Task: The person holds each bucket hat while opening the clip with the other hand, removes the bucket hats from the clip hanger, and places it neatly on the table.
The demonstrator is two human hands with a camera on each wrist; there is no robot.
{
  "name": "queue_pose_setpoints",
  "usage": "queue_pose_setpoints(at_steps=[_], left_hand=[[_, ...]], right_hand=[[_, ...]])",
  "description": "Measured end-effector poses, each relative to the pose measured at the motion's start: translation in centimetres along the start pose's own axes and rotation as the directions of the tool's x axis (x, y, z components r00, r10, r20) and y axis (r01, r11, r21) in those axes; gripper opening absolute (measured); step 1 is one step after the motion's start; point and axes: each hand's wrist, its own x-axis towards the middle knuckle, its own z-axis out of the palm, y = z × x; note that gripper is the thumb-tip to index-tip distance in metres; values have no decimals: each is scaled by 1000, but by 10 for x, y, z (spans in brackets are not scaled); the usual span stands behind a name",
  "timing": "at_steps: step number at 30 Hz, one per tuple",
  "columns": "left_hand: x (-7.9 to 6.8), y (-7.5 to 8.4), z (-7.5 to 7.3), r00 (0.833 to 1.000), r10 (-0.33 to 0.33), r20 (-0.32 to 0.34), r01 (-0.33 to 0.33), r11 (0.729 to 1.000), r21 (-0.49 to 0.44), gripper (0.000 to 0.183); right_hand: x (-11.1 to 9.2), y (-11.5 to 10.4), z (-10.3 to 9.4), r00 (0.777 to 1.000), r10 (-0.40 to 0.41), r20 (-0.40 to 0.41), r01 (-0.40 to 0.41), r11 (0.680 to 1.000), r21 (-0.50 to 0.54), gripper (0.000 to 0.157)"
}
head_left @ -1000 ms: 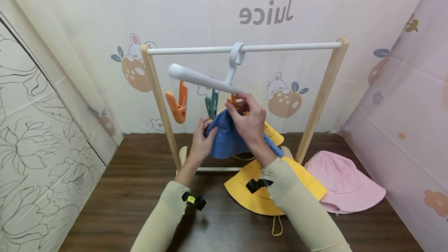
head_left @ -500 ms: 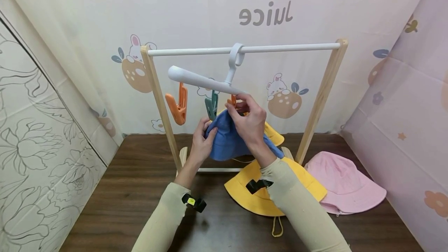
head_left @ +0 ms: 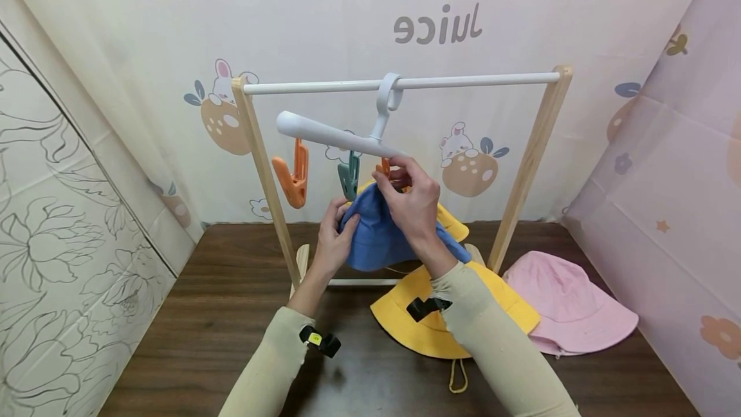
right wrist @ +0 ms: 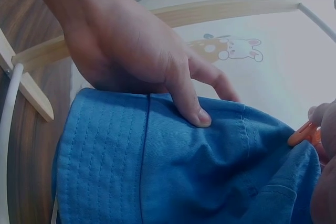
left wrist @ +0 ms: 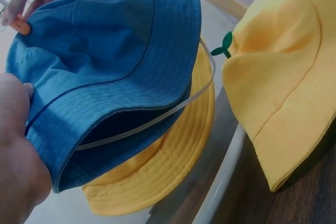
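A blue bucket hat hangs beneath a white hanger. My left hand grips its left side, thumb on the outer cloth in the right wrist view. My right hand pinches an orange clothespin at the top of the crown, where the clip bites the blue cloth. From the left wrist view, the brim opens downward, with a pale elastic cord across it. A green clothespin and another orange clothespin hang to the left. A yellow hat shows behind the blue one.
The hanger hooks over the white top rod of a wood-sided rack. Below, a second yellow hat lies on the dark wooden table, beside a pink hat. A patterned curtain stands behind.
The blue hat's front brim has sunk slightly lower. Both hands keep nearly the same places, on the hat's side and the orange clothespin.
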Motion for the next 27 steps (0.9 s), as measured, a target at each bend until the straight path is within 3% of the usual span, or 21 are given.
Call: queue_pose_setpoints(at_steps=[7,27], left_hand=[[-4,0,-1,1000,-28,-14,27,999,-17,34],[-2,-2,-1,999,-30,-37,30,1000,5,31]], right_hand=[[0,-1,1,1000,-5,10,5,1000,-8,31],[1,0,0,1000,-17,-9,17,1000,-5,30]])
